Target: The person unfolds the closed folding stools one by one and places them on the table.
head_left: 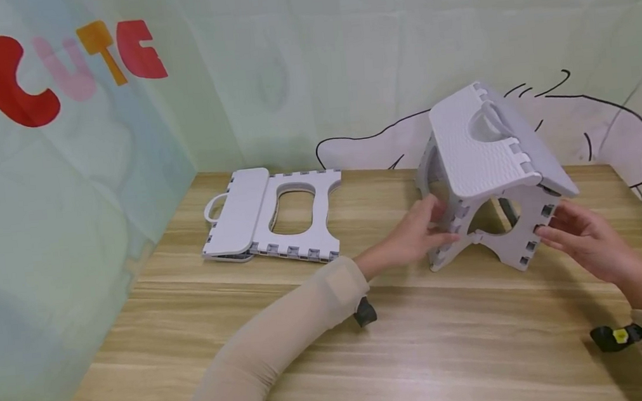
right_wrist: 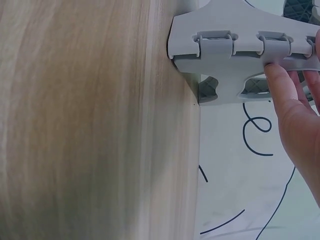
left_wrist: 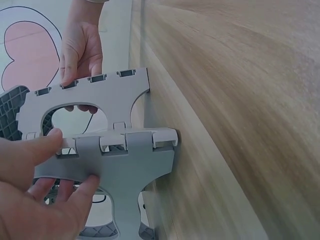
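A grey-white folding step stool [head_left: 467,165] stands partly unfolded at the right of the table, its top bent into a ridge with the two halves sloping down. My left hand [head_left: 405,241] grips the hinged left edge of its legs. In the left wrist view, the thumb lies at the hinge and the fingers [left_wrist: 82,200] are on the side panel, some reaching behind it. My right hand [head_left: 591,240] holds the opposite hinged edge, with fingertips on the side panel in the right wrist view [right_wrist: 287,95]. Part of the right hand is cut off there.
A second folding stool [head_left: 236,214] lies folded flat at the back left, its carry loop pointing left. Behind the wooden table [head_left: 322,347] hangs a printed cloth [head_left: 342,52] with cartoon lines and coloured letters. Black straps show at both wrists.
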`<action>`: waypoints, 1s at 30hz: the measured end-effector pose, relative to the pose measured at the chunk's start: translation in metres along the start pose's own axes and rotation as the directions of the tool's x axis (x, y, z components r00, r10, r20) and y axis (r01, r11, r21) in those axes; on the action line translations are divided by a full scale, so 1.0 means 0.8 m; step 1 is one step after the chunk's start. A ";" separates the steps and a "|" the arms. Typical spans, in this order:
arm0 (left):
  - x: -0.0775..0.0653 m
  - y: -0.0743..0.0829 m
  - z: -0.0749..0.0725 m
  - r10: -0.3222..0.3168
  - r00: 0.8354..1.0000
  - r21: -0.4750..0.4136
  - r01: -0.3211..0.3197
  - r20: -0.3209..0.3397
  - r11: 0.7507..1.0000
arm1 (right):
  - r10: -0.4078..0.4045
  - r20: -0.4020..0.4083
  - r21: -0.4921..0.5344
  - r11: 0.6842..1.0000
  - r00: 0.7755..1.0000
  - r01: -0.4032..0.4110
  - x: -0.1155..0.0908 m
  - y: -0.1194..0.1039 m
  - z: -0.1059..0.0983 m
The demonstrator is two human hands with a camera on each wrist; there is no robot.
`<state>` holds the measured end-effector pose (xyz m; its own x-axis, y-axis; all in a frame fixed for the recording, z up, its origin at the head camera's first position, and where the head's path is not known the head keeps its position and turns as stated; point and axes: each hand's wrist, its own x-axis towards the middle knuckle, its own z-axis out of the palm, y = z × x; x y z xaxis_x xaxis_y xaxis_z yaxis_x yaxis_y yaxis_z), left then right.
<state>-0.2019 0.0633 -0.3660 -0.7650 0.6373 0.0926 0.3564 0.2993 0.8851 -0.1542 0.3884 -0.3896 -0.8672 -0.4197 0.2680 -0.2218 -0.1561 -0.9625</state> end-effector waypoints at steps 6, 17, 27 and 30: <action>-0.001 -0.003 0.001 0.001 1.000 -0.012 -0.001 -0.008 1.000 | -0.003 -0.010 -0.021 1.000 1.000 0.003 -0.001 0.001 0.001; -0.002 0.000 0.002 -0.019 0.999 -0.025 0.018 -0.037 1.000 | 0.081 -0.146 -0.287 0.950 0.986 -0.121 -0.003 -0.004 0.006; -0.001 -0.005 -0.011 0.030 1.000 0.018 -0.030 0.009 0.999 | 0.133 -0.240 -0.541 0.804 0.962 -0.246 -0.002 -0.017 0.010; -0.002 -0.001 -0.018 0.023 1.000 0.033 -0.024 0.010 0.999 | 0.154 -0.256 -0.560 0.781 0.954 -0.276 -0.004 -0.021 0.007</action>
<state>-0.2086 0.0517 -0.3605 -0.7509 0.6514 0.1085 0.3918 0.3073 0.8672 -0.1456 0.3874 -0.3740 -0.9758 -0.1960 0.0967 -0.1835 0.4942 -0.8498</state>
